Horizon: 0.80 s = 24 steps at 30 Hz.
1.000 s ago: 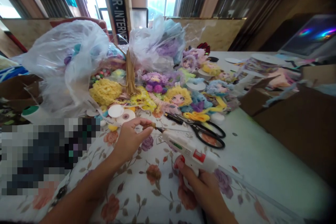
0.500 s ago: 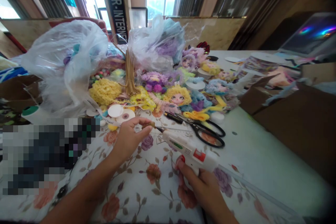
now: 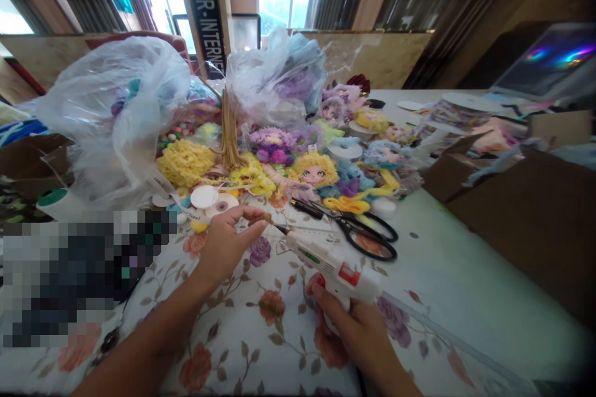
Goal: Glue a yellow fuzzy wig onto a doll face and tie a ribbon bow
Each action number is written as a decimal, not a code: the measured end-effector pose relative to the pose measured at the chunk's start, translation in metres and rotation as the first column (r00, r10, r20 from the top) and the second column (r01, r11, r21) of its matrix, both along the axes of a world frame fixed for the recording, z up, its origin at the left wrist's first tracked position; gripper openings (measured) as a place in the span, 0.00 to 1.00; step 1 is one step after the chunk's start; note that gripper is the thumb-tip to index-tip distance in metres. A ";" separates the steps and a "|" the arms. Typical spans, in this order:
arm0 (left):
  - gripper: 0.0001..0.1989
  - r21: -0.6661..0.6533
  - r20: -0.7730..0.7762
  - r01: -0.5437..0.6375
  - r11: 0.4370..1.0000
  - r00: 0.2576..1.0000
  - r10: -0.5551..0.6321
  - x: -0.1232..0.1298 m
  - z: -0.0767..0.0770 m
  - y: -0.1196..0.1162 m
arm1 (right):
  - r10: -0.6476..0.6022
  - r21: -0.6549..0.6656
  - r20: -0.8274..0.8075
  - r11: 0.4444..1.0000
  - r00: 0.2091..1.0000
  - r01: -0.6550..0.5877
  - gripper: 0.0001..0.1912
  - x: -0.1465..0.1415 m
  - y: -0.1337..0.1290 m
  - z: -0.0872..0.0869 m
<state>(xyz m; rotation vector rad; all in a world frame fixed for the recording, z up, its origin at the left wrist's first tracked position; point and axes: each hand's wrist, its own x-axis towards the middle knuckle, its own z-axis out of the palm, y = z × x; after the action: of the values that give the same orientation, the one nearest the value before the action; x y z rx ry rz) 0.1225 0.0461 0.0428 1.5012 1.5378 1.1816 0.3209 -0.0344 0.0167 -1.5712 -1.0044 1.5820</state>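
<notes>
- The left hand (image 3: pixel 226 242) is closed in a pinch, gripping a small brown piece (image 3: pixel 267 218) between thumb and fingertips, above the middle of the flower-patterned surface (image 3: pixel 233 322).
- The right hand (image 3: pixel 361 325) is wrapped around the handle of a white glue gun (image 3: pixel 321 257), closer to the surface's near edge than the left hand.
- The glue gun's dark nozzle (image 3: pixel 281 229) points at the small brown piece, close to it; whether they touch is too small to tell.
- Just beyond the glue gun, toward the surface's far edge, black-handled scissors (image 3: pixel 348 223) lie beside a black pen (image 3: pixel 306 208); a clear ruler (image 3: pixel 319 234) lies between them and the glue gun.
- Past the left hand are white discs (image 3: pixel 203 197) and a white ribbon (image 3: pixel 189 212) with printed letters.
- Across the far part of the surface spreads a pile of fluffy trims, with a yellow fluffy bundle (image 3: pixel 185 163), a yellow-haired doll face (image 3: pixel 314 172), purple pompoms (image 3: pixel 278 157) and a sheaf of straw-coloured strands (image 3: pixel 230 136).
- Two clear plastic bags rise behind, one (image 3: pixel 125 105) toward the far left corner, the other (image 3: pixel 279 77) near the middle of the far edge.
- An open cardboard box (image 3: pixel 516 205) stands toward the right edge.
</notes>
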 end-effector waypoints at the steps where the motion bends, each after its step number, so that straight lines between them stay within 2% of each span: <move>1: 0.10 0.006 0.032 -0.007 1.000 0.999 0.007 0.000 -0.001 0.001 | -0.002 0.009 0.006 1.000 1.000 0.002 0.22 -0.001 0.000 -0.001; 3: 0.11 0.000 0.127 -0.006 1.000 0.992 0.006 -0.001 -0.004 0.002 | -0.032 0.080 0.043 0.996 0.999 0.028 0.19 0.001 0.002 -0.002; 5: 0.12 -0.028 0.245 0.003 1.000 0.970 0.004 -0.001 -0.007 0.004 | -0.104 0.210 0.124 0.975 0.987 0.077 0.17 0.009 0.005 -0.004; 7: 0.12 -0.059 0.355 -0.001 0.998 0.935 0.022 0.000 -0.008 0.006 | -0.210 0.322 0.204 0.937 0.956 0.137 0.16 0.028 0.010 -0.003; 9: 0.12 -0.074 0.440 -0.016 0.997 0.897 0.047 0.001 -0.008 0.007 | -0.330 0.366 0.258 0.903 0.908 0.224 0.17 0.058 0.019 0.000; 10: 0.12 -0.078 0.470 -0.022 0.997 0.881 0.056 0.002 -0.008 0.008 | -0.398 0.374 0.319 0.887 0.860 0.272 0.18 0.076 0.025 0.004; 12: 0.11 -0.086 0.505 -0.023 0.996 0.861 0.063 0.004 -0.007 0.009 | -0.540 0.370 0.491 0.840 0.684 0.397 0.18 0.117 0.039 0.012; 13: 0.11 -0.090 0.515 -0.021 0.996 0.855 0.064 0.005 -0.007 0.009 | -0.515 0.301 0.621 0.853 0.592 0.426 0.17 0.138 0.047 0.016; 14: 0.11 -0.095 0.522 -0.015 0.995 0.851 0.062 0.006 -0.008 0.009 | -0.483 0.297 0.730 0.862 0.483 0.412 0.16 0.158 0.055 0.019; 16: 0.11 -0.102 0.531 0.006 0.995 0.846 0.049 0.007 -0.011 0.008 | -0.376 0.270 0.876 0.901 0.303 0.338 0.16 0.191 0.071 0.020; 18: 0.11 -0.110 0.527 0.031 0.993 0.850 0.032 0.009 -0.014 0.008 | -0.261 0.186 0.926 0.944 0.274 0.271 0.17 0.213 0.085 0.016; 21: 0.11 -0.130 0.508 0.050 0.990 0.861 0.023 0.010 -0.019 0.008 | -0.216 0.130 0.915 0.957 0.342 0.259 0.20 0.229 0.095 0.005; 22: 0.11 -0.135 0.504 0.059 0.989 0.864 0.017 0.010 -0.020 0.008 | -0.221 0.141 0.908 0.961 0.356 0.238 0.21 0.232 0.094 0.002; 24: 0.12 -0.144 0.499 0.084 0.986 0.867 -0.001 0.011 -0.020 0.008 | -0.316 0.273 0.897 0.946 0.310 0.175 0.22 0.236 0.087 -0.002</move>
<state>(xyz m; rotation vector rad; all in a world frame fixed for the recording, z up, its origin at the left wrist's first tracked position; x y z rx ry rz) 0.1331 0.0537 0.0228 1.0105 1.2041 1.2628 0.5565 0.0523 0.0145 -2.4502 -1.2700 0.2033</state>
